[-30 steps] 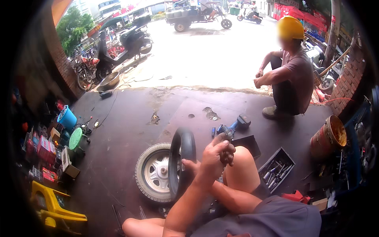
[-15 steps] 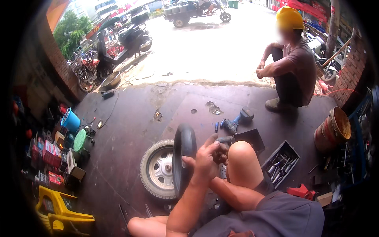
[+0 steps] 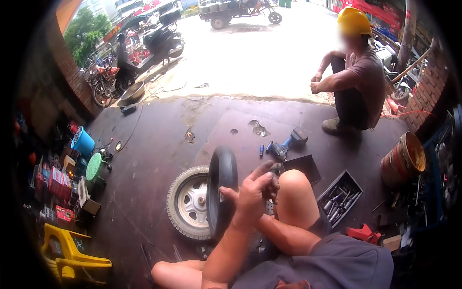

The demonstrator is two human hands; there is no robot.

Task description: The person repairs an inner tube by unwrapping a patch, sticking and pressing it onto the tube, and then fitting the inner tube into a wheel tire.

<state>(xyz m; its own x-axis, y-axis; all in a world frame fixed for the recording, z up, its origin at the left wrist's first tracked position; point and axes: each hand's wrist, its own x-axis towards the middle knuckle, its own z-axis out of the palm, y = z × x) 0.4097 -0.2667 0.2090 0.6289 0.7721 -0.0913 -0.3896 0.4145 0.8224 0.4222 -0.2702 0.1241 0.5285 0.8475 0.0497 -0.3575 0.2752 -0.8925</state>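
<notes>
My left hand (image 3: 250, 196) is raised beside a black rubber tyre (image 3: 223, 166), its index finger stretched up to the right and the lower fingers bent. I see nothing in it. A thumb juts left against the tyre; crossed wrists leave unclear whose it is. My right forearm (image 3: 288, 236) passes behind the left wrist, which hides most of my right hand. The tyre stands on edge, overlapping a white spoked wheel (image 3: 188, 204) with its own treaded tyre. Beyond my fingers lies a blue-and-black cordless power tool (image 3: 288, 144), with blue sockets (image 3: 262, 151) beside it.
A black case (image 3: 303, 168) and a tray of sockets (image 3: 340, 200) lie by my raised knee. A person in a yellow helmet (image 3: 355, 21) squats at far right, near a rusty bucket (image 3: 403, 156). A yellow chair (image 3: 74, 250), green stool (image 3: 94, 167) and boxes line the left.
My left index fingertip has shifted slightly right. The whole view has drifted a little; tyre, wheel and squatting person keep their places.
</notes>
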